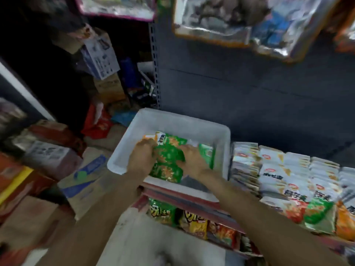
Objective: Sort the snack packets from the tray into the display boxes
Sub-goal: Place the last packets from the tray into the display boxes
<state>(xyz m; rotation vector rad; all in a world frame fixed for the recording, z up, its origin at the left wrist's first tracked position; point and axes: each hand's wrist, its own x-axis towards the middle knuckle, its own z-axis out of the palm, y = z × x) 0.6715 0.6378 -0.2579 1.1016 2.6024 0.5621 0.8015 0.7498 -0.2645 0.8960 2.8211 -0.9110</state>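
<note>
A white plastic tray (172, 120) sits on the shelf edge and holds several green snack packets (169, 160), with an orange-and-white packet showing at its far left. Both my hands are inside the tray. My left hand (141, 158) grips the left side of the green stack. My right hand (193, 160) lies on the right side of the same stack, fingers curled over the packets. The frame is blurred, so finger detail is unclear. To the right, display boxes (284, 179) hold rows of white, red, green and orange packets.
A lower shelf (192, 221) under the tray carries green and yellow snack bags. Cardboard cartons (84, 181) are piled on the floor at the left. Large bags (221, 18) hang overhead from a grey back panel.
</note>
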